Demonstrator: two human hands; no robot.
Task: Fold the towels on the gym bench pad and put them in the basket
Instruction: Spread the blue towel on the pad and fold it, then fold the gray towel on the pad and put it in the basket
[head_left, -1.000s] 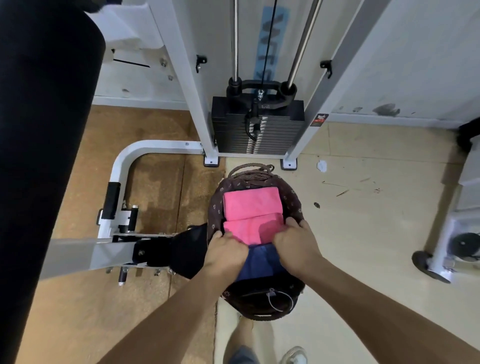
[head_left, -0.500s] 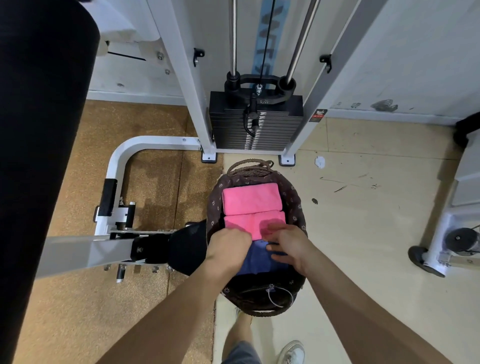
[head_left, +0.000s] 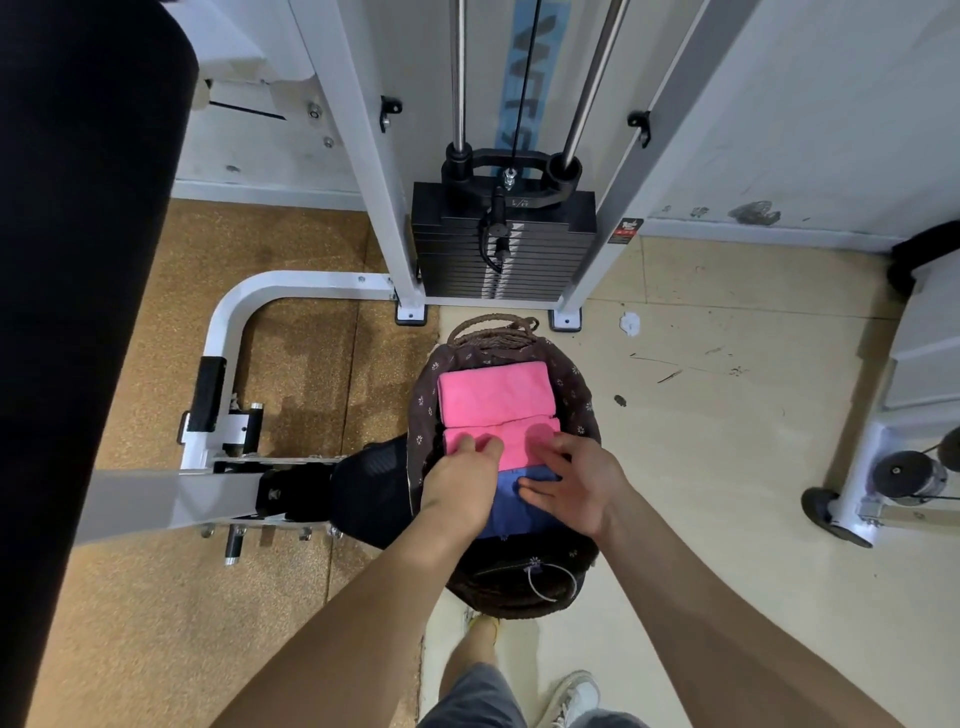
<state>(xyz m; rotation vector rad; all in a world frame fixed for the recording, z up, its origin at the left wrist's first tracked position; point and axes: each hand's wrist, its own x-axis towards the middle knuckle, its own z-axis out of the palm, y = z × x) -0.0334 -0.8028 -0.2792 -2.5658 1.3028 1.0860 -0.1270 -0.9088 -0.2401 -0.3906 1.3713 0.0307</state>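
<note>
- Black pad (head_left: 78, 312) fills the left edge, with a white machine frame (head_left: 228, 332) beside it on a brown cork mat (head_left: 311, 374).
- A black weight stack (head_left: 504, 249) stands in the middle, at the back against the wall.
- Just in front of it, a dark woven basket (head_left: 584, 400) with a flower-print lining sits on the pale floor (head_left: 727, 415).
- Inside the basket lie three folded towels in a row: a pink towel (head_left: 493, 389) farthest away, a second pink towel (head_left: 524, 439) touching it, and a blue towel (head_left: 519, 514) nearest the person.
- The left hand (head_left: 460, 488) hangs over the blue towel, fingers slightly bent, tips pressing on the second pink towel without wrapping round it.
- The right hand (head_left: 576, 488) lies flat and spread, fingers on the second pink towel, thumb on the blue one.
- A wheeled machine base (head_left: 883, 483) stands at the far right.
</note>
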